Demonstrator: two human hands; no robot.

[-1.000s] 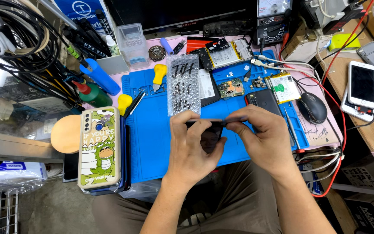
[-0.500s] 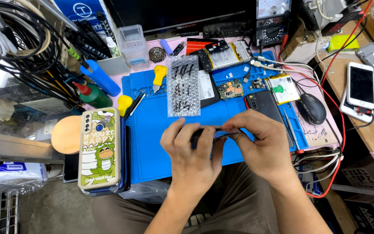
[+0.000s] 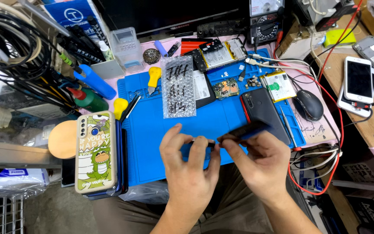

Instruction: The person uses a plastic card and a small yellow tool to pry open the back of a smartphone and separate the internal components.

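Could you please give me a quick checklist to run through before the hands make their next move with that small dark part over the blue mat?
1. Both hands on the part: ok. Left hand and right hand pinch the small dark part between their fingertips.
2. Part over the work surface: ok. It is held above the blue mat, near its front edge.
3. What kind of part it is: cannot tell, since the fingers cover much of it.
4. Dark phone close by: ok, it lies on the mat just beyond the right hand.
5. Circuit board out of the way: ok, it sits farther back.
6. Red cable away from the hands: ok, it loops past the mat's right edge.
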